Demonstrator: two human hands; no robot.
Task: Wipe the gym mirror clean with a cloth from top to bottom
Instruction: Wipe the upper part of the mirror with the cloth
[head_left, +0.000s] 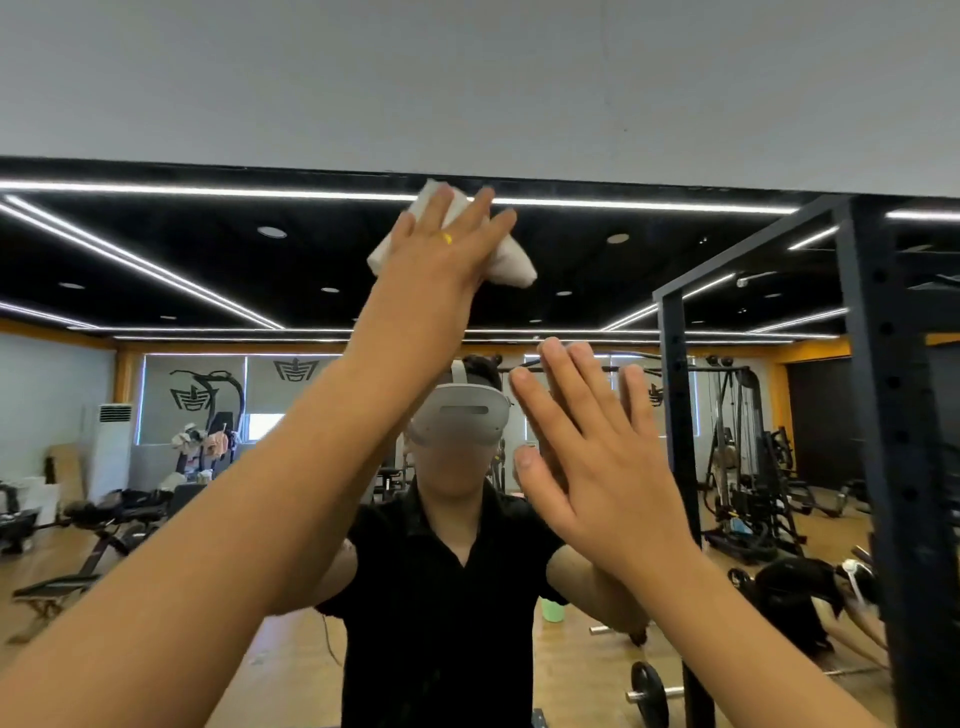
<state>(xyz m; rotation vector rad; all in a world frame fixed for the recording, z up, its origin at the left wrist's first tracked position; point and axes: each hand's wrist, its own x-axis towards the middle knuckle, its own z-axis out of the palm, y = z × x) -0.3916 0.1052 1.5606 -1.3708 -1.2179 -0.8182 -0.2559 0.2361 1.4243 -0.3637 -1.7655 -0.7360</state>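
Observation:
The gym mirror (156, 270) fills the wall in front of me, its top edge running across just under a grey wall strip. My left hand (441, 249) is raised to that top edge and presses a crumpled white cloth (511, 265) flat against the glass with straight fingers. The cloth sticks out above and on both sides of the hand. My right hand (597, 457) lies flat on the mirror lower down and to the right, fingers straight and spread, holding nothing. My reflection in a black shirt shows between the arms.
A black squat rack (883, 415) stands at the right, close to the mirror. The glass reflects weight benches at the left, cable machines at the right, a barbell plate (649, 696) on the wooden floor and a person crouching at the lower right.

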